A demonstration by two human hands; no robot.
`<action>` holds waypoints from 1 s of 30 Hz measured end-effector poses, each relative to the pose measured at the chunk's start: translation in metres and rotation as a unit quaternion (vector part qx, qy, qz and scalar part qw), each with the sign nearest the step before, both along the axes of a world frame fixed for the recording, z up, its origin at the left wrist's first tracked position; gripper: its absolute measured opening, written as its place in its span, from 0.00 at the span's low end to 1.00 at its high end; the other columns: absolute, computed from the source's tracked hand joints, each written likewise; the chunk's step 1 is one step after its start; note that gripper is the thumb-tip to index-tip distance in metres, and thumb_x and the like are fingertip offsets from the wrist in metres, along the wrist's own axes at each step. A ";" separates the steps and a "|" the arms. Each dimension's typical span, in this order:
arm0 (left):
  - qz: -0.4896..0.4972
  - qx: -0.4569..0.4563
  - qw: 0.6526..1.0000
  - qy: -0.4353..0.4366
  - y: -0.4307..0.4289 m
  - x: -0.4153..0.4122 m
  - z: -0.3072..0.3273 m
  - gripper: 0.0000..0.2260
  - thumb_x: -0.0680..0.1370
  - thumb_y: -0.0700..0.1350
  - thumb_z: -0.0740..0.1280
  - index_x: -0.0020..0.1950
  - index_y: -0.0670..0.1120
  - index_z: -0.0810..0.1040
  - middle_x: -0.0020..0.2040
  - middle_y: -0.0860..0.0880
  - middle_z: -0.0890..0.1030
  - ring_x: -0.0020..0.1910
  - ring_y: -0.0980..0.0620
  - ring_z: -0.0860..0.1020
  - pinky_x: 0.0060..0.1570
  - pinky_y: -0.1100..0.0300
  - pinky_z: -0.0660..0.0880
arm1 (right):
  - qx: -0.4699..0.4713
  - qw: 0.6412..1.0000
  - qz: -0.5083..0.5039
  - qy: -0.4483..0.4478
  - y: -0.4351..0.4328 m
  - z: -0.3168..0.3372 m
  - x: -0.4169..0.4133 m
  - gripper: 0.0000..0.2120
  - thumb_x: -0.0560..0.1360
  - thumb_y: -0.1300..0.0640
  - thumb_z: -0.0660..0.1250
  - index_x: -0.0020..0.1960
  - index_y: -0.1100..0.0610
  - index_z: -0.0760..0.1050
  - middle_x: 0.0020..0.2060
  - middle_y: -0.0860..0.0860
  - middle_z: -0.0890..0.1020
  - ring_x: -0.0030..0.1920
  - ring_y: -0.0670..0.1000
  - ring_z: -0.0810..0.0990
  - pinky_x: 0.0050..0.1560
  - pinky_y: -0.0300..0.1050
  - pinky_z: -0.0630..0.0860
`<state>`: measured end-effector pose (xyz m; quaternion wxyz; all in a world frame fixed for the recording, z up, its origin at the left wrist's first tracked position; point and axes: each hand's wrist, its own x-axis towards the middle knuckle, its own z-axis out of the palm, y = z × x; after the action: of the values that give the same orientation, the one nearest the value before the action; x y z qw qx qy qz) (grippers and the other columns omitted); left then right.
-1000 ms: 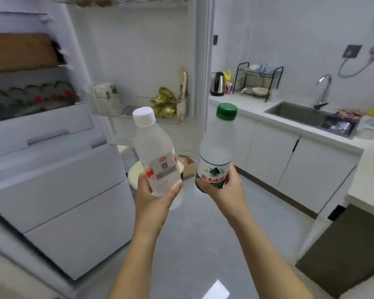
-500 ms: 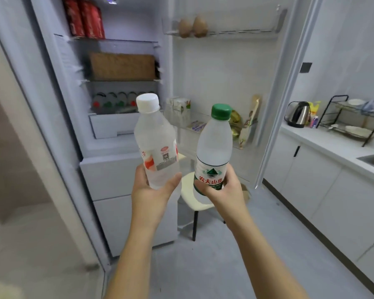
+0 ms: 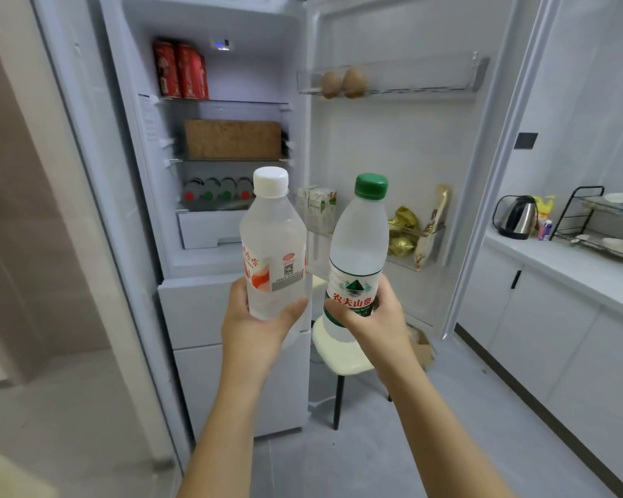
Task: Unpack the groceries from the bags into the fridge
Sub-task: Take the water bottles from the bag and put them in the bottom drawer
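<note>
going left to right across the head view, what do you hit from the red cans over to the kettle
red cans → white-capped bottle → green-capped bottle → gold packets in the door shelf → kettle

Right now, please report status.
Left hand grips white-capped bottle. Right hand grips green-capped bottle. Fridge open, path clear.
</note>
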<state>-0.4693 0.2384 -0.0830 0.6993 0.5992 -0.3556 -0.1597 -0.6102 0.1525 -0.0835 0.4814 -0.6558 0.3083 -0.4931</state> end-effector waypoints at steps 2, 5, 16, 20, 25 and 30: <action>0.006 0.000 1.000 0.001 -0.001 0.000 -0.001 0.25 0.66 0.49 0.79 0.59 0.56 0.73 0.53 0.58 0.81 0.51 0.60 0.79 0.51 0.60 0.75 | -0.003 1.000 0.004 0.001 -0.001 0.000 0.000 0.25 0.68 0.59 0.77 0.61 0.48 0.73 0.50 0.43 0.83 0.50 0.40 0.81 0.44 0.36 0.79; 0.018 -0.006 1.000 0.001 -0.002 0.000 0.000 0.25 0.67 0.48 0.79 0.60 0.55 0.73 0.52 0.58 0.81 0.51 0.61 0.79 0.50 0.62 0.75 | -0.009 1.000 0.014 0.004 -0.003 0.002 0.000 0.24 0.69 0.59 0.77 0.60 0.48 0.73 0.49 0.42 0.83 0.49 0.40 0.81 0.44 0.35 0.78; 0.054 -0.012 0.998 0.007 -0.015 0.003 -0.002 0.23 0.67 0.47 0.79 0.56 0.57 0.73 0.51 0.59 0.81 0.51 0.62 0.79 0.50 0.63 0.74 | -0.006 0.999 0.042 0.003 -0.019 -0.002 0.007 0.22 0.68 0.61 0.77 0.58 0.49 0.73 0.48 0.45 0.83 0.47 0.41 0.82 0.42 0.34 0.78; 0.061 -0.007 0.998 0.015 -0.025 0.015 -0.007 0.23 0.67 0.47 0.79 0.57 0.56 0.74 0.50 0.59 0.81 0.50 0.61 0.79 0.49 0.62 0.74 | 0.000 0.999 0.048 0.000 -0.030 -0.002 0.017 0.22 0.68 0.63 0.77 0.58 0.52 0.73 0.47 0.45 0.83 0.46 0.40 0.82 0.41 0.32 0.77; 0.067 -0.003 0.998 0.022 -0.047 0.046 -0.017 0.25 0.67 0.48 0.79 0.60 0.53 0.74 0.53 0.57 0.81 0.53 0.55 0.80 0.52 0.58 0.75 | 0.008 0.999 0.045 0.008 -0.051 -0.009 0.042 0.22 0.68 0.62 0.77 0.59 0.52 0.73 0.47 0.45 0.83 0.46 0.40 0.82 0.42 0.34 0.78; 0.062 -0.004 0.998 0.023 -0.088 0.092 -0.023 0.23 0.66 0.48 0.80 0.55 0.58 0.73 0.51 0.59 0.82 0.52 0.56 0.80 0.55 0.54 0.76 | 0.017 0.999 0.038 0.018 -0.084 -0.017 0.084 0.21 0.68 0.61 0.77 0.57 0.50 0.74 0.46 0.45 0.83 0.45 0.43 0.82 0.42 0.36 0.79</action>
<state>-0.3770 0.1504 -0.1060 0.7181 0.6134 -0.3024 -0.1287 -0.5261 0.0684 -0.1004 0.5057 -0.6671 0.3001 -0.4573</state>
